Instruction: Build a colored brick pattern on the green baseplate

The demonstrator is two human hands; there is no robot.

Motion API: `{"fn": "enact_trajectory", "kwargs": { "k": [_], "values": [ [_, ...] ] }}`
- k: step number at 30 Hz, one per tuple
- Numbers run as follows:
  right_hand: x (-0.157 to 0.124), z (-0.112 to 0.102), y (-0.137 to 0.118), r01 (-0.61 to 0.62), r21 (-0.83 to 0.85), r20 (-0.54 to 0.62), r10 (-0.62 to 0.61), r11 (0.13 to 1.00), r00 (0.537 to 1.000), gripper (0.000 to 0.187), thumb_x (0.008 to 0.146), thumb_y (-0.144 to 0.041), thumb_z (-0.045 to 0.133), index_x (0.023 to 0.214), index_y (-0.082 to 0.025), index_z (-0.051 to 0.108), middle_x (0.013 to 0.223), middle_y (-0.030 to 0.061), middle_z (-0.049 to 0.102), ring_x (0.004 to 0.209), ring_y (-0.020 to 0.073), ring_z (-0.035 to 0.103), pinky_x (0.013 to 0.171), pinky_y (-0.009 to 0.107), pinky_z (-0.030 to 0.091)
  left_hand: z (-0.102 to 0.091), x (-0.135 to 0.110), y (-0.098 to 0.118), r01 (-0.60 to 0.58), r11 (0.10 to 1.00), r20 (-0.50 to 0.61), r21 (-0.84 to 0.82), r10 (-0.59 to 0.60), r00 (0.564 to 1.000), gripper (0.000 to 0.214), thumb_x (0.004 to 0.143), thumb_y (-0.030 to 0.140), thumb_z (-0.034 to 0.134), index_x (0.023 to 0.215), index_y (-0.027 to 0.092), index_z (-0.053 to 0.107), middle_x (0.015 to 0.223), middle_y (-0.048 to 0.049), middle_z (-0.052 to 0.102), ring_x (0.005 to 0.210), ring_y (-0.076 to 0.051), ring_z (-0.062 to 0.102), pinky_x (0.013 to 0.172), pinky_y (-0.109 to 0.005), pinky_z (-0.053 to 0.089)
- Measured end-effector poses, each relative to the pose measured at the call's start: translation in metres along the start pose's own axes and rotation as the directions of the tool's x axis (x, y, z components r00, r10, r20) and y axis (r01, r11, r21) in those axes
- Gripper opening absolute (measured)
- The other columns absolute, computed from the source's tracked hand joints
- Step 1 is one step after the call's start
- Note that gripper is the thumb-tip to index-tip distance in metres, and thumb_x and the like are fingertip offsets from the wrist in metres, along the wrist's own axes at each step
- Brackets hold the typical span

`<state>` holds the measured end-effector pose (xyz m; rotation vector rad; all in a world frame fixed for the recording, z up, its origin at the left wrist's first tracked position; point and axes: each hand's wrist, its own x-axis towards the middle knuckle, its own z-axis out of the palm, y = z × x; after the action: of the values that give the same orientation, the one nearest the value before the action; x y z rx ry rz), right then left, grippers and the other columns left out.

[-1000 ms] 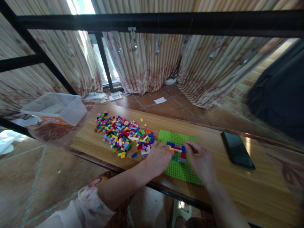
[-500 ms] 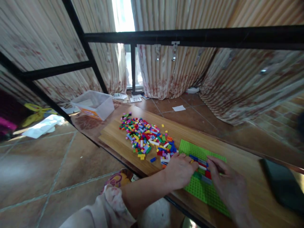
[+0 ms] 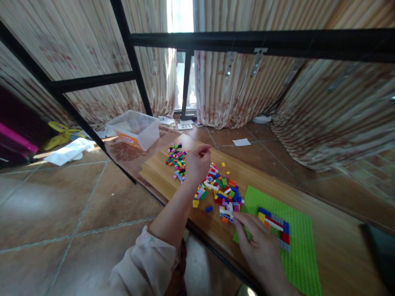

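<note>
A green baseplate (image 3: 296, 246) lies on the wooden table (image 3: 160, 172), with a low wall of blue, red, white and yellow bricks (image 3: 274, 226) built on it. To its left spreads a pile of several small coloured bricks (image 3: 216, 187). My left hand (image 3: 196, 163) hovers over the pile, fingers curled in a pinch; what they hold is too small to make out. My right hand (image 3: 257, 242) rests on the baseplate's left edge, fingers stretched toward the pile's near bricks, holding nothing I can see.
A clear plastic tub (image 3: 137, 129) stands at the table's far left end. A dark phone (image 3: 381, 255) lies at the right edge. Black frame bars (image 3: 262, 39) cross overhead. Curtains hang behind; papers and a white sheet (image 3: 70, 150) lie on the tiled floor.
My left hand left the brick wall and rose over the loose pile. My right hand slid to the baseplate's left edge. The view swung left.
</note>
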<state>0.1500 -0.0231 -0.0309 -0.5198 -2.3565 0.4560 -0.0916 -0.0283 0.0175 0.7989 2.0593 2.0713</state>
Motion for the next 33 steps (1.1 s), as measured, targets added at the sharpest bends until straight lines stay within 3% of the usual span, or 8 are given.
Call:
{"fn": "enact_trajectory", "kwargs": {
  "k": [4,7,11,16,21,25,29,33],
  "values": [
    [0.002,0.018,-0.018,0.068,0.035,0.050,-0.069,0.997,0.996,0.019,0.093,-0.018,0.051,0.098,-0.020,0.069,0.092,0.0042,0.073,0.084,0.0152,0.068,0.077,0.026,0.053,-0.009,0.012,0.006,0.122,0.947,-0.108,-0.297,-0.160,0.981,0.020,0.070,0.014,0.063,0.088,0.014,0.073,0.067,0.0006,0.065,0.053,-0.008,0.051,0.054,-0.020,0.039],
    [-0.002,0.018,-0.012,0.038,0.005,0.054,-0.038,0.999,0.998,0.019,0.093,-0.019,0.052,0.100,-0.021,0.069,0.092,0.0039,0.073,0.084,0.0152,0.067,0.077,0.026,0.052,-0.019,0.018,0.014,0.141,0.887,-0.148,-0.440,-0.227,0.963,0.020,0.069,0.015,0.062,0.087,0.014,0.072,0.068,0.0006,0.065,0.051,-0.006,0.050,0.054,-0.019,0.040],
    [0.001,0.008,0.013,-0.151,-0.059,0.014,0.152,0.987,0.988,0.021,0.093,-0.031,0.053,0.100,-0.022,0.070,0.096,0.0049,0.073,0.087,0.0179,0.067,0.081,0.031,0.051,-0.034,0.026,0.018,0.143,0.815,-0.183,-0.561,-0.291,0.939,0.018,0.069,0.016,0.061,0.083,0.014,0.071,0.069,0.0002,0.064,0.051,-0.005,0.049,0.054,-0.018,0.041],
    [0.030,0.006,0.026,-0.375,-0.104,0.041,0.381,0.921,0.924,0.028,0.090,-0.043,0.053,0.098,-0.023,0.070,0.100,0.0057,0.072,0.091,0.0220,0.066,0.083,0.036,0.050,-0.049,0.034,0.017,0.138,0.764,-0.228,-0.630,-0.351,0.908,0.018,0.067,0.016,0.062,0.082,0.014,0.070,0.068,-0.0001,0.063,0.051,-0.004,0.049,0.052,-0.017,0.039],
    [0.076,0.037,0.002,-0.260,-0.035,0.170,0.263,0.965,0.950,0.028,0.090,-0.040,0.050,0.098,-0.022,0.070,0.096,0.0053,0.071,0.089,0.0209,0.065,0.081,0.034,0.049,-0.066,0.041,0.015,0.100,0.701,-0.262,-0.707,-0.390,0.883,0.017,0.065,0.016,0.063,0.081,0.013,0.070,0.068,0.0004,0.062,0.050,-0.003,0.049,0.052,-0.016,0.038],
    [0.107,0.069,-0.010,-0.201,-0.060,0.269,0.210,0.978,0.940,0.027,0.090,-0.033,0.050,0.103,-0.021,0.070,0.102,0.0067,0.070,0.094,0.0217,0.063,0.085,0.035,0.048,-0.074,0.043,0.015,0.096,0.668,-0.254,-0.738,-0.407,0.877,0.017,0.064,0.015,0.064,0.080,0.013,0.069,0.066,0.0008,0.062,0.050,-0.003,0.049,0.052,-0.017,0.038],
    [0.121,0.091,-0.007,-0.154,-0.142,0.324,0.193,0.978,0.926,0.025,0.086,-0.028,0.055,0.104,-0.020,0.071,0.105,0.0078,0.070,0.097,0.0235,0.063,0.087,0.037,0.047,-0.079,0.044,0.015,0.098,0.658,-0.253,-0.747,-0.417,0.873,0.016,0.064,0.015,0.065,0.080,0.013,0.068,0.064,0.0008,0.061,0.049,-0.003,0.049,0.052,-0.016,0.037],
    [0.122,0.096,-0.002,-0.105,-0.150,0.332,0.150,0.983,0.931,0.023,0.085,-0.026,0.055,0.099,-0.021,0.072,0.098,0.0066,0.072,0.093,0.0236,0.063,0.084,0.038,0.048,-0.083,0.045,0.014,0.103,0.646,-0.242,-0.756,-0.422,0.874,0.015,0.065,0.014,0.063,0.080,0.013,0.068,0.064,0.0009,0.061,0.049,-0.003,0.049,0.051,-0.016,0.037]
  ]
}}
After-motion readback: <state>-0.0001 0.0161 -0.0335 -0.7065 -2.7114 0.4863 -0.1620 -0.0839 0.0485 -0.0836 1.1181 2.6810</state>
